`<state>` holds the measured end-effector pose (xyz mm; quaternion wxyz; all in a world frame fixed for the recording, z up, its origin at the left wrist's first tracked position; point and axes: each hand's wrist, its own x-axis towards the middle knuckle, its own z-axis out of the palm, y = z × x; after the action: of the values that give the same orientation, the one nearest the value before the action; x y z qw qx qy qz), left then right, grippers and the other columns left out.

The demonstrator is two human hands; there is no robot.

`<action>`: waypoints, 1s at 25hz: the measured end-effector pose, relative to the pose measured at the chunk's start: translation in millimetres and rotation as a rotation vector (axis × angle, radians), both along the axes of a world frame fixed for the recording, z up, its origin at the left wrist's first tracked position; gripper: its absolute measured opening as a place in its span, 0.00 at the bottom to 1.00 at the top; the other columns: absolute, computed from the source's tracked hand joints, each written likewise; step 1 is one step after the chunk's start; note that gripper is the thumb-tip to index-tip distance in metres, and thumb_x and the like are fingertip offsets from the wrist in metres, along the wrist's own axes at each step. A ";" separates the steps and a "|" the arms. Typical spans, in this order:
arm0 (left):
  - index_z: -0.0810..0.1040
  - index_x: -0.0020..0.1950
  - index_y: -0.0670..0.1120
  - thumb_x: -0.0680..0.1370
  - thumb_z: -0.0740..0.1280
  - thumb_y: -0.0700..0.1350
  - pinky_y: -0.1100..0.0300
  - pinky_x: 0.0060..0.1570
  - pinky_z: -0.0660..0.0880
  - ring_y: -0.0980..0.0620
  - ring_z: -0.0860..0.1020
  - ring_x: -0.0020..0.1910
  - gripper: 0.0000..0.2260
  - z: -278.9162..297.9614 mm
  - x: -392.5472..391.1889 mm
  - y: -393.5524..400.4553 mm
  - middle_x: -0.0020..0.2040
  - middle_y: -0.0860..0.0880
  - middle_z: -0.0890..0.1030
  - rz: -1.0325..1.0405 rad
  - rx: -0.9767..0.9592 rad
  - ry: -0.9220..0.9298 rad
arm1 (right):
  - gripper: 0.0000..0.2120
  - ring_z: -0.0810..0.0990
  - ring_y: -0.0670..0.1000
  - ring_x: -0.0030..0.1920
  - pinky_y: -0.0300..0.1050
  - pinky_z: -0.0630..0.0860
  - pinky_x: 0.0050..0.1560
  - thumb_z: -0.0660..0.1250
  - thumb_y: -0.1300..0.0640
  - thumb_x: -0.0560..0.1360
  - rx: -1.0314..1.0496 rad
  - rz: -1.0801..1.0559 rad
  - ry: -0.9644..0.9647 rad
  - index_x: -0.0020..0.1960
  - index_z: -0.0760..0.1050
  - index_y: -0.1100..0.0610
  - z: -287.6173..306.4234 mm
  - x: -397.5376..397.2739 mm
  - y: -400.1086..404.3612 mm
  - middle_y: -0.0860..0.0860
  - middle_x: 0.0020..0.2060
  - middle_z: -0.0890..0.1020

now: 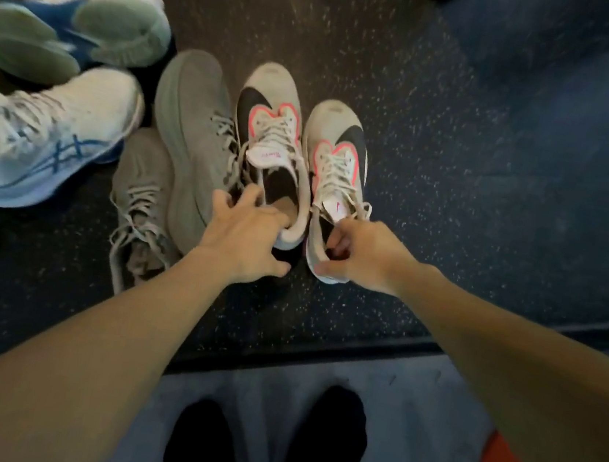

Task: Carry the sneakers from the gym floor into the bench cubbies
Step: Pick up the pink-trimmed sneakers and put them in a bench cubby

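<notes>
Black-socked feet (265, 445) stand at 6 o'clock on a grey mat. Beyond them both forearms reach to the speckled gym floor (413, 206). Left hand (246, 239) has its fingers hooked into the heel opening of the left pink-trimmed sneaker (269, 126); right hand (363, 255) pinches the heel collar of the right pink-trimmed sneaker (337, 150). Grey sneakers (192, 128) lie just beside at 9 o'clock, white-and-blue sneakers (63, 86) toward 10 o'clock.
</notes>
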<state>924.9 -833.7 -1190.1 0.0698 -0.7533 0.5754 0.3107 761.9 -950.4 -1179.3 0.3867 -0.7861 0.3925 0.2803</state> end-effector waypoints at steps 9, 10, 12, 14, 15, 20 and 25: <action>0.77 0.55 0.48 0.76 0.67 0.50 0.52 0.52 0.65 0.44 0.78 0.47 0.10 -8.0 -26.7 -21.7 0.45 0.48 0.80 0.148 -0.043 -0.082 | 0.12 0.75 0.57 0.50 0.55 0.76 0.51 0.67 0.62 0.72 -0.143 0.148 -0.022 0.53 0.69 0.56 -15.5 -7.2 23.9 0.55 0.52 0.74; 0.76 0.54 0.47 0.75 0.67 0.51 0.52 0.49 0.65 0.43 0.78 0.47 0.11 1.6 -24.3 -22.0 0.44 0.47 0.79 0.168 -0.052 -0.057 | 0.11 0.75 0.57 0.49 0.55 0.76 0.51 0.67 0.62 0.72 -0.134 0.135 -0.032 0.52 0.69 0.56 -6.5 -6.3 18.6 0.55 0.52 0.74; 0.75 0.51 0.46 0.74 0.70 0.52 0.54 0.43 0.64 0.41 0.78 0.45 0.13 26.7 -18.1 -25.1 0.42 0.46 0.77 0.191 -0.064 -0.031 | 0.11 0.75 0.54 0.48 0.51 0.76 0.51 0.68 0.61 0.73 -0.142 0.093 -0.044 0.53 0.71 0.56 14.0 -1.0 6.5 0.54 0.52 0.75; 0.74 0.49 0.46 0.73 0.71 0.51 0.55 0.40 0.64 0.40 0.79 0.44 0.12 61.9 -8.3 -36.1 0.41 0.46 0.76 0.185 -0.100 -0.032 | 0.12 0.76 0.53 0.49 0.50 0.76 0.52 0.70 0.60 0.73 -0.174 0.042 -0.073 0.55 0.72 0.57 44.9 9.0 -9.9 0.53 0.52 0.76; 0.73 0.48 0.46 0.73 0.71 0.50 0.55 0.39 0.64 0.40 0.78 0.43 0.11 83.0 -1.5 -43.9 0.41 0.46 0.76 0.185 -0.122 -0.034 | 0.13 0.76 0.53 0.49 0.50 0.77 0.53 0.70 0.59 0.72 -0.195 0.023 -0.097 0.55 0.73 0.56 64.4 15.1 -19.7 0.53 0.52 0.76; 0.76 0.50 0.49 0.74 0.70 0.50 0.53 0.37 0.69 0.42 0.78 0.45 0.08 210.9 46.7 -89.9 0.46 0.47 0.78 0.166 -0.166 -0.140 | 0.16 0.77 0.51 0.50 0.50 0.79 0.53 0.72 0.61 0.71 -0.289 0.002 -0.212 0.58 0.74 0.54 191.7 49.5 -73.6 0.51 0.53 0.78; 0.78 0.52 0.49 0.75 0.69 0.48 0.54 0.39 0.70 0.45 0.78 0.45 0.08 395.4 88.5 -122.1 0.47 0.47 0.77 0.101 -0.375 -0.267 | 0.15 0.75 0.52 0.52 0.52 0.78 0.52 0.72 0.62 0.70 -0.534 0.013 -0.373 0.55 0.74 0.56 384.6 86.1 -117.4 0.52 0.53 0.78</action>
<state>1013.4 -955.8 -794.7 -0.0117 -0.8152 0.5705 0.0992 848.0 -1067.8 -794.7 0.2301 -0.9001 0.3694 0.0211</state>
